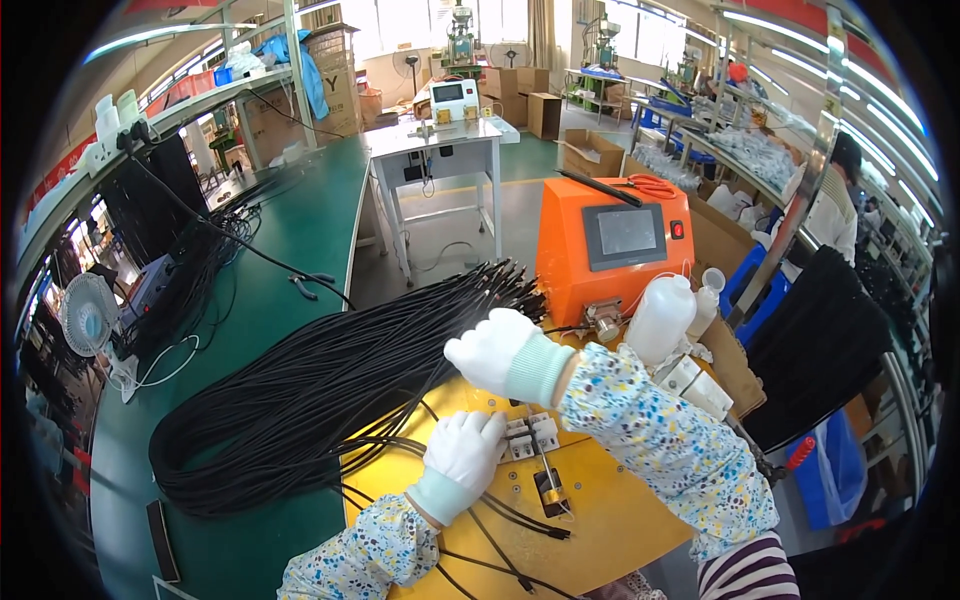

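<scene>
A big looped bundle of black cables lies to the left, its cut ends gathered beside the orange machine. My right hand, in a white glove, is closed above the bundle near those ends. What its fingers hold, if anything, is hidden. My left hand, also gloved, is closed on a black cable beside a small white clamp block on the yellow worktop. The fingertips almost touch the block. A metal rod runs from the block to a brass-coloured fitting. Several loose cable ends lie below my left hand.
An orange control box with a grey screen stands beyond the worktop. White plastic bottles stand to its right. Pliers and a small fan are on the green table. More black cables hang at the right.
</scene>
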`<state>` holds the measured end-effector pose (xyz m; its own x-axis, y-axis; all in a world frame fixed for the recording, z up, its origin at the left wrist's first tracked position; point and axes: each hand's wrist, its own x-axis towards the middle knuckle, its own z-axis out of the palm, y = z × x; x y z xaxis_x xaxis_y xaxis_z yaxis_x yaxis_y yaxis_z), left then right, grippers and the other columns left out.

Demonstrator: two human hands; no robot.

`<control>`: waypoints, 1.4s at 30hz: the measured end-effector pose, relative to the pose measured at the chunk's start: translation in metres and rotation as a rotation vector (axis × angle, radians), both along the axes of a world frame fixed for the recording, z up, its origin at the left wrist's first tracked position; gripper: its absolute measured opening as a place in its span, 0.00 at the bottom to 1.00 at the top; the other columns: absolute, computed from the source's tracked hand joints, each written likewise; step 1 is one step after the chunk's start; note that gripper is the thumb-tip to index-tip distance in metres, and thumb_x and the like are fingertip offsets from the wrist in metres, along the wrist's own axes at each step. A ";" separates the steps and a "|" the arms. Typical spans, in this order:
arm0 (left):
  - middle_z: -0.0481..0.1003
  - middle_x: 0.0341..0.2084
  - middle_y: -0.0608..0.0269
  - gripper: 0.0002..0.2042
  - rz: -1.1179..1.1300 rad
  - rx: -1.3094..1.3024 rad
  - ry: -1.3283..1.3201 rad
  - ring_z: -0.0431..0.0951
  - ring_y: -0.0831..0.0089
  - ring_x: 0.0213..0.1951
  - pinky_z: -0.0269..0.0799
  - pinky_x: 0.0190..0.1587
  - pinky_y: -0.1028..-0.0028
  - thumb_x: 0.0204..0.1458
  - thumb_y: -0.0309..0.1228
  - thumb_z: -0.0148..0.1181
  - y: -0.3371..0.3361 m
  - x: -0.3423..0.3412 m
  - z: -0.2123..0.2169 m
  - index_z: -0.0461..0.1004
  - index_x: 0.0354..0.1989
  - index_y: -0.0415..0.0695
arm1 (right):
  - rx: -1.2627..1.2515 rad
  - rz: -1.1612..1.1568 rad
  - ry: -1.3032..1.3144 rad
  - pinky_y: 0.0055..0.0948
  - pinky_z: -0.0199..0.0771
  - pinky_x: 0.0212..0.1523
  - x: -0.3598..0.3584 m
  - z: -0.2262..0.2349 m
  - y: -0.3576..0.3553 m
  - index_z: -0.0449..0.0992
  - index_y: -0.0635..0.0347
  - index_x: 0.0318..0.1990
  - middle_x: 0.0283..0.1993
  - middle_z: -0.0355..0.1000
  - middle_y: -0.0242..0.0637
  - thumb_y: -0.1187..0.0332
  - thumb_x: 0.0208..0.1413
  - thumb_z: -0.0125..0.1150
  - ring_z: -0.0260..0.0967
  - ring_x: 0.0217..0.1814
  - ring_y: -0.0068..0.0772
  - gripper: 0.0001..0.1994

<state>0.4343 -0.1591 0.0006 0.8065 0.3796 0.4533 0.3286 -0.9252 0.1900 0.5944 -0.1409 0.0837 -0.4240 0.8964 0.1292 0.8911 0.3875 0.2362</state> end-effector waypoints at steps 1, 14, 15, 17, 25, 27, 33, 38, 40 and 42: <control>0.71 0.30 0.64 0.14 0.001 -0.009 -0.022 0.72 0.64 0.36 0.68 0.39 0.66 0.47 0.29 0.59 0.002 -0.001 0.000 0.73 0.43 0.43 | 0.020 -0.006 0.035 0.32 0.69 0.36 0.001 -0.002 -0.005 0.74 0.52 0.29 0.28 0.72 0.31 0.70 0.49 0.56 0.72 0.35 0.32 0.01; 0.73 0.29 0.62 0.06 -0.117 -0.302 0.267 0.75 0.62 0.32 0.70 0.36 0.65 0.48 0.30 0.61 -0.001 -0.020 0.060 0.73 0.34 0.45 | 0.299 -0.041 0.384 0.34 0.69 0.36 0.037 -0.009 -0.069 0.75 0.54 0.29 0.29 0.69 0.32 0.68 0.47 0.62 0.69 0.33 0.36 0.04; 0.73 0.29 0.62 0.07 -0.162 -0.407 0.355 0.76 0.62 0.30 0.71 0.35 0.65 0.48 0.30 0.62 0.000 -0.023 0.065 0.73 0.35 0.46 | 0.221 -0.070 0.508 0.34 0.69 0.36 0.041 -0.014 -0.080 0.75 0.54 0.29 0.29 0.69 0.32 0.67 0.48 0.62 0.69 0.34 0.37 0.04; 0.73 0.28 0.62 0.07 -0.111 -0.331 0.265 0.76 0.61 0.29 0.71 0.33 0.65 0.49 0.31 0.62 -0.005 -0.020 0.058 0.73 0.34 0.46 | 0.062 -0.133 0.753 0.34 0.68 0.37 0.046 -0.022 -0.094 0.76 0.53 0.28 0.29 0.70 0.32 0.64 0.49 0.62 0.70 0.36 0.37 0.05; 0.73 0.27 0.62 0.07 0.129 -0.037 0.151 0.76 0.60 0.28 0.71 0.30 0.65 0.49 0.33 0.62 -0.012 -0.002 0.020 0.73 0.33 0.46 | 0.164 -0.169 0.842 0.38 0.68 0.39 0.041 -0.037 -0.094 0.77 0.54 0.28 0.29 0.70 0.34 0.64 0.48 0.63 0.69 0.36 0.39 0.05; 0.72 0.27 0.62 0.07 0.125 0.009 0.132 0.76 0.61 0.27 0.71 0.30 0.66 0.49 0.33 0.62 -0.008 -0.004 0.020 0.73 0.33 0.47 | 0.155 -0.181 0.874 0.37 0.69 0.39 0.042 -0.040 -0.094 0.77 0.55 0.29 0.29 0.70 0.34 0.65 0.48 0.64 0.69 0.36 0.39 0.05; 0.73 0.30 0.62 0.10 -0.412 -0.492 0.285 0.74 0.62 0.30 0.70 0.34 0.65 0.48 0.31 0.62 0.011 -0.030 0.074 0.75 0.40 0.49 | -0.080 -0.208 1.140 0.29 0.71 0.34 0.043 -0.046 -0.111 0.80 0.61 0.33 0.29 0.71 0.36 0.72 0.48 0.65 0.71 0.32 0.33 0.05; 0.72 0.32 0.62 0.17 -0.198 -0.215 0.080 0.73 0.62 0.35 0.69 0.38 0.65 0.48 0.30 0.60 -0.006 -0.007 0.036 0.75 0.48 0.51 | -0.124 -0.302 1.230 0.27 0.71 0.34 0.039 -0.068 -0.116 0.81 0.62 0.35 0.29 0.71 0.35 0.73 0.49 0.65 0.71 0.31 0.30 0.06; 0.72 0.33 0.63 0.18 -0.058 -0.115 0.056 0.73 0.62 0.36 0.68 0.39 0.65 0.48 0.29 0.59 -0.005 -0.003 0.016 0.75 0.50 0.51 | -0.133 -0.279 1.211 0.27 0.71 0.34 0.039 -0.071 -0.115 0.81 0.62 0.35 0.29 0.71 0.35 0.73 0.48 0.65 0.70 0.31 0.29 0.06; 0.72 0.32 0.64 0.18 -0.071 -0.015 0.089 0.72 0.64 0.35 0.67 0.40 0.66 0.49 0.29 0.57 -0.004 -0.002 0.005 0.75 0.50 0.49 | -0.135 -0.273 1.201 0.26 0.71 0.34 0.041 -0.071 -0.115 0.81 0.62 0.35 0.29 0.71 0.35 0.74 0.48 0.65 0.70 0.31 0.29 0.06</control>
